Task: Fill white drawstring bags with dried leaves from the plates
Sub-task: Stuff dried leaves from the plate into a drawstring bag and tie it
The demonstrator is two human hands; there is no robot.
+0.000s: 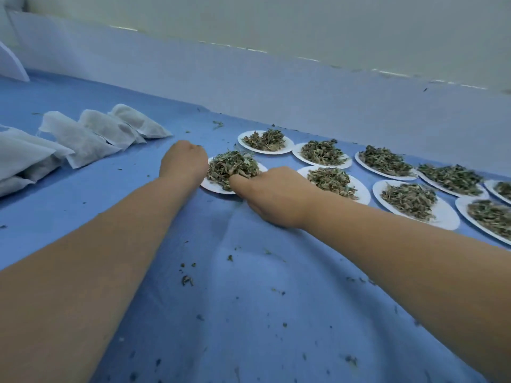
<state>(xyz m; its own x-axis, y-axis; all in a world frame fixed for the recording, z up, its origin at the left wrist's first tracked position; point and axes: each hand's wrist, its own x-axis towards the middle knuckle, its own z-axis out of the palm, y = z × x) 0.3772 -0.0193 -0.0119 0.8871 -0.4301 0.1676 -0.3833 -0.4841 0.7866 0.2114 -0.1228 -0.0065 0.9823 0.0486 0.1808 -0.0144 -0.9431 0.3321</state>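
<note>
Grip unresolved: left hand (pixel 184 161) sits at the left rim of the nearest plate (pixel 213 186), fingers hidden behind the knuckles. Right hand (pixel 272 197) is at its near-right rim, thumb on the leaf heap (pixel 232 165), other fingers out of sight. Cannot tell whether either holds leaves.

Plate lies left-most of the plate rows, right of the white bags (pixel 83 139).

Method note: cup from both sides, close under the heap, lift slowly; crumbs already litter the blue cloth (pixel 249 299).

Heap is roughly round, slightly longer left-right. Bags lie flat, long axes far-left to near-right; mouth ends not discernible.
</note>
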